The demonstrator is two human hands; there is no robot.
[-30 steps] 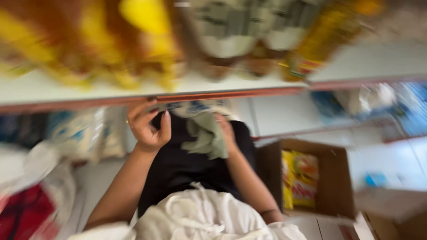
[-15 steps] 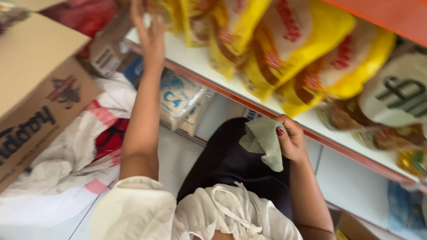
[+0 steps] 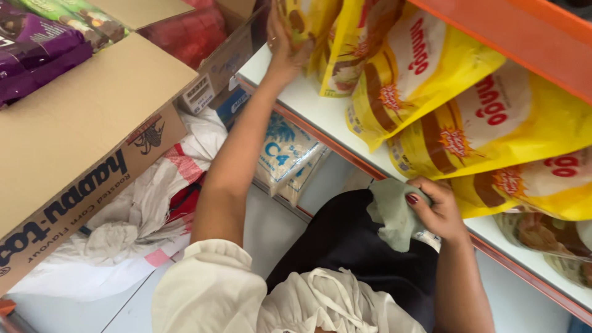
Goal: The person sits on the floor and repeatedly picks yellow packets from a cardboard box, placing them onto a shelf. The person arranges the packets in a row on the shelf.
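From the head view, my left hand (image 3: 280, 43) reaches up to the white shelf (image 3: 308, 102) and presses flat, fingers spread, against the leftmost yellow snack bag (image 3: 305, 24) standing there. I cannot tell whether the fingers curl round its edge. More yellow bags (image 3: 431, 80) lean in a row along the same shelf, under an orange shelf edge (image 3: 524, 37).

My right hand (image 3: 435, 209) sits low by the shelf's front lip, fingers closed narrow around a crumpled green cloth (image 3: 391, 213), which hangs down over my dark lap.

To the left stands a big brown cardboard box (image 3: 86, 142) with purple packets (image 3: 37, 49) on top. Below it lie white sacks (image 3: 142, 209), and a pale blue-printed bag (image 3: 287, 154) sits under the shelf.
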